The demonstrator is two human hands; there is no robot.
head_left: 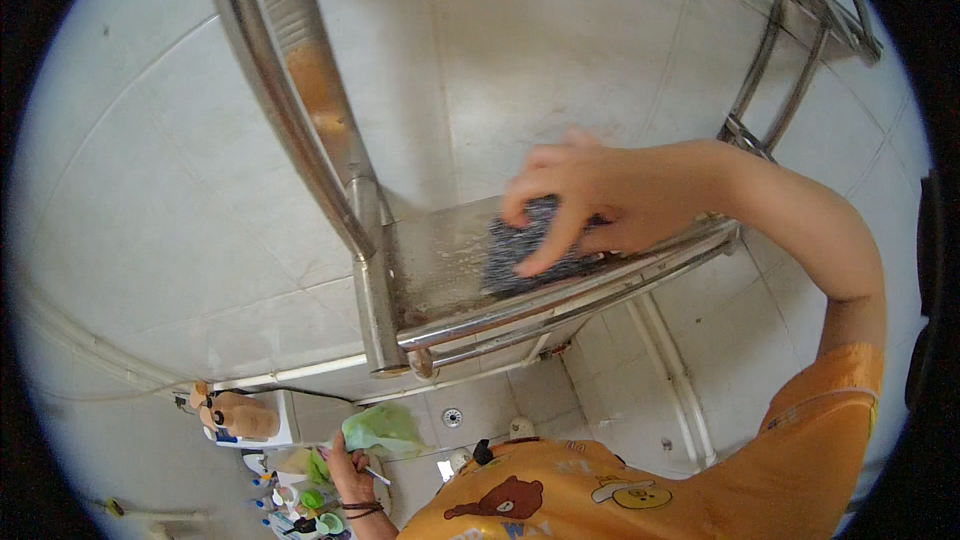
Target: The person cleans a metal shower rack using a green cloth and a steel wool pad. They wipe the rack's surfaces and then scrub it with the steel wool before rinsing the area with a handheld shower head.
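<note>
My right hand [580, 205] presses a dark grey, speckled scrubbing cloth [515, 258] against the wet, flat panel [430, 260] of a metal rack. Its fingers are bent over the cloth, slightly blurred. Down at the lower left, my left hand [348, 475], with dark bands at the wrist, looks closed around a thin white stick [377, 476]. The stick's other end is hard to make out. A light green plastic bag [385, 430] is right beside that hand.
Shiny metal tubes [290, 130] frame the rack against white wall tiles; another metal rack [800, 0] is at the upper right. Pump bottles [245, 415] and several small toiletries [300, 510] stand at the lower left. A round drain [452, 418] sits in the floor, and white pipes [675, 380] run nearby.
</note>
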